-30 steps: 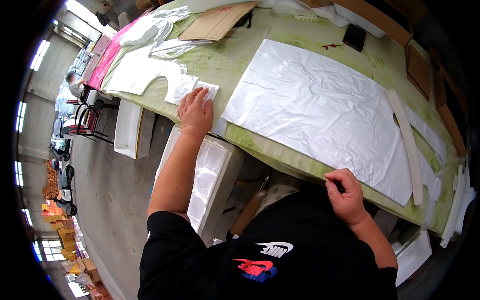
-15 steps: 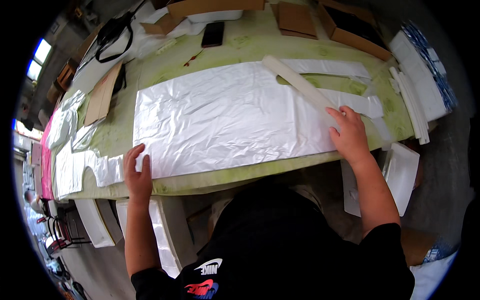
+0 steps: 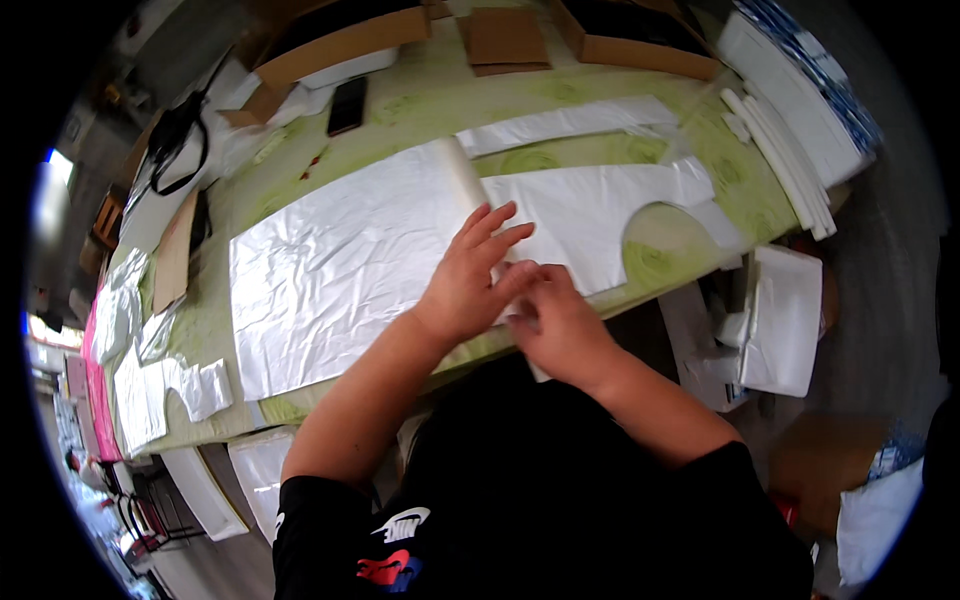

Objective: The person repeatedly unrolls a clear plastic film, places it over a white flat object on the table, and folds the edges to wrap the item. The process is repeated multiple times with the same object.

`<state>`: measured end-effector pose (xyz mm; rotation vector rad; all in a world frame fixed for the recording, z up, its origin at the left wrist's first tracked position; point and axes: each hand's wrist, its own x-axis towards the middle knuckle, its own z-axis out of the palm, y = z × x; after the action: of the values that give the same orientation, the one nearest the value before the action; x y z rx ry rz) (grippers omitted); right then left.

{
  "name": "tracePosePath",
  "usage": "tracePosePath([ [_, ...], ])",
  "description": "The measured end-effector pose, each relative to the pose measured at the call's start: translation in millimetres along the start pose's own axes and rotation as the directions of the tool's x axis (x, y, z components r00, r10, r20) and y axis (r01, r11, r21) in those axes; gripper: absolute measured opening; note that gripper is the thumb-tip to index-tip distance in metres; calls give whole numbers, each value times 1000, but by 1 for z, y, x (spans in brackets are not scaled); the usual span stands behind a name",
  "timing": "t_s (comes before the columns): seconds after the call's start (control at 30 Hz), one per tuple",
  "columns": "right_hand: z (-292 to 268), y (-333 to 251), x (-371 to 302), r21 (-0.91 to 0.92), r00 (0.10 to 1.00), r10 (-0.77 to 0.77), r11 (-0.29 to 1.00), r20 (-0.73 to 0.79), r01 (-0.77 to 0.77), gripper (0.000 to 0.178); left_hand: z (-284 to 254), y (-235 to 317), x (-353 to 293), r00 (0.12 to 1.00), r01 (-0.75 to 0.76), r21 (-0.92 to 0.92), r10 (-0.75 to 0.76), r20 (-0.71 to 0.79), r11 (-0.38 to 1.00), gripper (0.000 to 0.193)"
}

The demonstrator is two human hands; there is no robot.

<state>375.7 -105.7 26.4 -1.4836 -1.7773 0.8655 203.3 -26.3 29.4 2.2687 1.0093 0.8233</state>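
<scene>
A shiny white plastic sheet (image 3: 330,280), wrinkled and cut with strap-like ends and a curved notch at its right, lies flat on the table. A pale tube (image 3: 461,176) rests across it, running from the far edge toward me. My hands cover much of its near part. My left hand (image 3: 472,268) is over the tube with fingers spread, its thumb close to the right hand's fingertips. Beside it, my right hand (image 3: 560,325) has its fingers curled in near the tube's near end; what they hold, if anything, is hidden.
A green patterned cloth covers the table (image 3: 400,110). On it are a black phone (image 3: 347,107), cardboard boxes (image 3: 640,50), a flat cardboard piece (image 3: 176,250) and white rods (image 3: 780,160). White foam boxes (image 3: 785,320) stand below the right edge.
My left hand has left the sheet's left corner and come over to the tube, next to my right hand. The tube has shifted left along the sheet. The view has turned somewhat.
</scene>
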Motion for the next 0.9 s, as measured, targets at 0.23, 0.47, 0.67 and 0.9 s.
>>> tracePosePath([
  [0.23, -9, 34, -31, 221, 981, -125, 963, -146, 155, 29, 6, 15, 11, 989, 83, 291, -114, 94, 953, 34],
  [0.47, -17, 59, -56, 247, 947, -181, 937, -266, 248, 18, 49, 46, 72, 924, 55, 162, -112, 367, 985, 35],
  [0.67, -22, 68, -72, 346, 963, -23, 930, -270, 120, 17, 64, 34, 87, 834, 132, 237, -237, 498, 963, 23],
  [0.9, -35, 70, -60, 183, 925, -223, 940, -307, 287, 20, 69, 31, 85, 872, 116, 239, -214, 439, 964, 18],
])
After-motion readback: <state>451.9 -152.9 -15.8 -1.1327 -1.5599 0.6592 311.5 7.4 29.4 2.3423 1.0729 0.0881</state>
